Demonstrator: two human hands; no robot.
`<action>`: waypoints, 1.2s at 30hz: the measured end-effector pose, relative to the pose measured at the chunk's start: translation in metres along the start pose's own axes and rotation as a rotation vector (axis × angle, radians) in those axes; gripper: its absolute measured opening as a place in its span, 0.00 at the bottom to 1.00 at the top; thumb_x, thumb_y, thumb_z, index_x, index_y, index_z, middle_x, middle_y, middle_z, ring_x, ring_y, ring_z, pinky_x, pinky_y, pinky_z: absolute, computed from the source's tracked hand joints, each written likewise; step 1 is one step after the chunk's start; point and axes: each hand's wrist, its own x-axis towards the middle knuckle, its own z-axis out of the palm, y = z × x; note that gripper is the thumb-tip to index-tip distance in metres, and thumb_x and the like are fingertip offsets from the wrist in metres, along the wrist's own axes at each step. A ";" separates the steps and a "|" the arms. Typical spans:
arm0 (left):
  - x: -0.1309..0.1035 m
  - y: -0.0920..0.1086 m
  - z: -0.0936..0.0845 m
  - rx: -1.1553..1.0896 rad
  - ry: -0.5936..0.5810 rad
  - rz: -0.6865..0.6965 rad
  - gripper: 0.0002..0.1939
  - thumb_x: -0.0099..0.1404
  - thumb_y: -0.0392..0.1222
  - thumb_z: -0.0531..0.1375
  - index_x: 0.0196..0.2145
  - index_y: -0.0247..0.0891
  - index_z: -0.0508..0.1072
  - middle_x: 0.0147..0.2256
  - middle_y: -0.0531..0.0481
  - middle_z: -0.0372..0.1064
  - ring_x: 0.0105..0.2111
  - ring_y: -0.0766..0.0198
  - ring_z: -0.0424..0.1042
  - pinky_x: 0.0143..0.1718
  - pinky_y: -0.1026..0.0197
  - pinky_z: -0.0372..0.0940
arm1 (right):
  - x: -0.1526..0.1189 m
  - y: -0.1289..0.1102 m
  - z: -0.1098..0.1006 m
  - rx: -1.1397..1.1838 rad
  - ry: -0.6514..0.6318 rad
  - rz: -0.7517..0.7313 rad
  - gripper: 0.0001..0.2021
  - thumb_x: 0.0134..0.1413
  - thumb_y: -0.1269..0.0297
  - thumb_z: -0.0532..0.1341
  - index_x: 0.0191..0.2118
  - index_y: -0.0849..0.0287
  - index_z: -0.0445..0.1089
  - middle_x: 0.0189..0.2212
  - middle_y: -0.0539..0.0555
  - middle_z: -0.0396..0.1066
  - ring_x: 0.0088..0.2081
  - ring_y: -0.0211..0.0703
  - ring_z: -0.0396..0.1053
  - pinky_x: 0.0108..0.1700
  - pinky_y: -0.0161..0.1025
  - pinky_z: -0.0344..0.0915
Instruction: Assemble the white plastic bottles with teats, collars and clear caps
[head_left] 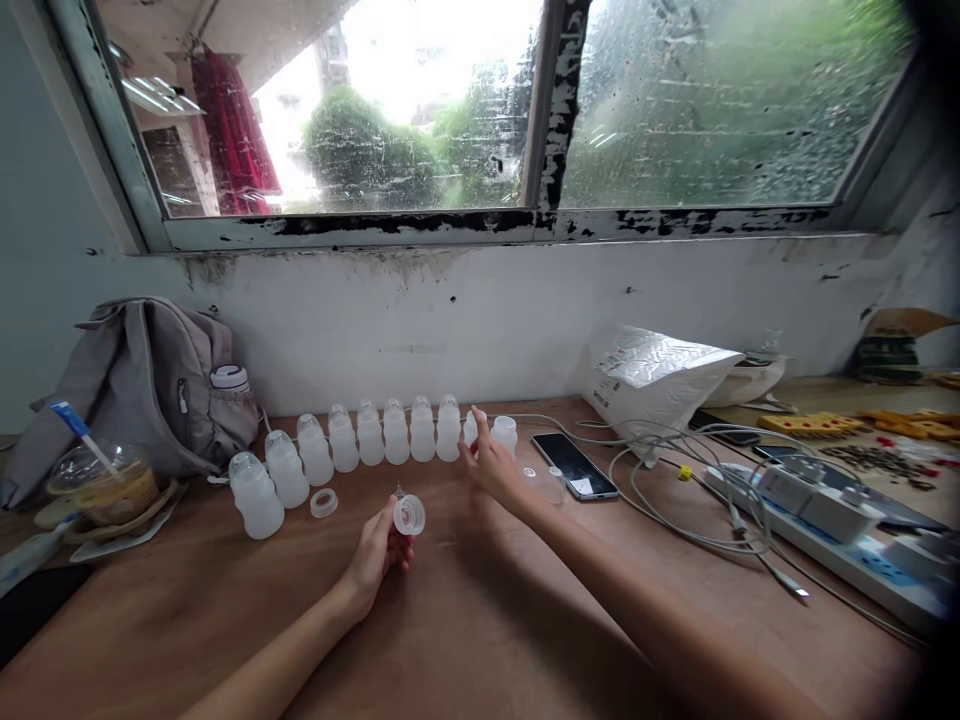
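In my left hand [382, 545] is a clear bottle nipple in its collar [409, 515], pinched with the round open side toward me. My right hand [491, 462] reaches to the back of the table, its fingers around a frosted baby bottle [471, 430] partly hidden behind them. Just right of it stands an open-topped bottle [505, 435]. Leftward runs a curved row of several frosted baby bottles [396, 435] with clear tops. A loose translucent ring [324, 503] lies before the row. Small clear parts [553, 487] rest beside my right wrist.
A phone [576, 465] lies right of the bottles, near a silvery white bag [652, 380] and tangled cables [675, 530]. A power strip [832, 530] runs along the right. At left are a grey backpack [157, 390] and a drink cup with a straw [105, 485].
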 end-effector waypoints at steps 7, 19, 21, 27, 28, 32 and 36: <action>0.000 0.000 -0.001 0.014 -0.007 -0.004 0.22 0.54 0.61 0.50 0.27 0.36 0.61 0.20 0.55 0.61 0.17 0.70 0.62 0.17 0.68 0.55 | 0.015 -0.001 -0.021 -0.244 0.003 0.030 0.09 0.52 0.61 0.52 0.36 0.57 0.65 0.33 0.56 0.65 0.30 0.42 0.63 0.28 0.34 0.53; 0.000 -0.002 -0.002 -0.002 -0.032 0.046 0.16 0.57 0.54 0.53 0.27 0.36 0.59 0.26 0.54 0.63 0.18 0.73 0.62 0.17 0.70 0.54 | -0.051 -0.018 -0.007 0.380 -0.112 -0.215 0.26 0.46 0.64 0.59 0.50 0.58 0.47 0.41 0.56 0.61 0.39 0.42 0.63 0.40 0.40 0.61; 0.000 -0.001 -0.002 -0.016 -0.032 0.045 0.16 0.57 0.54 0.53 0.28 0.36 0.60 0.26 0.53 0.63 0.19 0.73 0.62 0.18 0.70 0.55 | -0.059 -0.015 0.003 0.451 -0.228 -0.166 0.27 0.45 0.65 0.59 0.50 0.58 0.45 0.39 0.55 0.63 0.37 0.42 0.64 0.40 0.40 0.61; 0.000 0.001 -0.005 -0.105 0.019 0.052 0.15 0.56 0.53 0.54 0.31 0.37 0.61 0.28 0.54 0.63 0.19 0.73 0.63 0.17 0.70 0.55 | -0.069 -0.018 0.002 0.433 -0.272 -0.211 0.18 0.47 0.62 0.59 0.45 0.57 0.57 0.40 0.54 0.63 0.41 0.43 0.62 0.44 0.40 0.59; 0.000 0.002 -0.007 -0.115 0.037 0.060 0.15 0.56 0.52 0.55 0.31 0.37 0.62 0.28 0.54 0.62 0.19 0.73 0.63 0.17 0.70 0.55 | -0.070 -0.020 0.000 0.409 -0.272 -0.240 0.19 0.48 0.61 0.58 0.47 0.57 0.57 0.41 0.55 0.63 0.43 0.44 0.61 0.46 0.41 0.58; -0.001 0.004 -0.010 -0.121 0.094 0.091 0.14 0.55 0.51 0.56 0.32 0.37 0.63 0.27 0.56 0.61 0.18 0.74 0.62 0.16 0.71 0.54 | -0.074 -0.023 -0.004 0.377 -0.310 -0.310 0.21 0.49 0.60 0.57 0.50 0.57 0.56 0.44 0.56 0.62 0.45 0.46 0.60 0.48 0.43 0.56; -0.002 0.005 -0.011 -0.103 0.103 0.117 0.13 0.55 0.51 0.56 0.31 0.37 0.63 0.28 0.55 0.61 0.18 0.75 0.61 0.16 0.70 0.54 | -0.076 -0.020 -0.002 0.356 -0.254 -0.331 0.18 0.47 0.60 0.59 0.45 0.57 0.58 0.39 0.55 0.63 0.41 0.45 0.62 0.44 0.41 0.59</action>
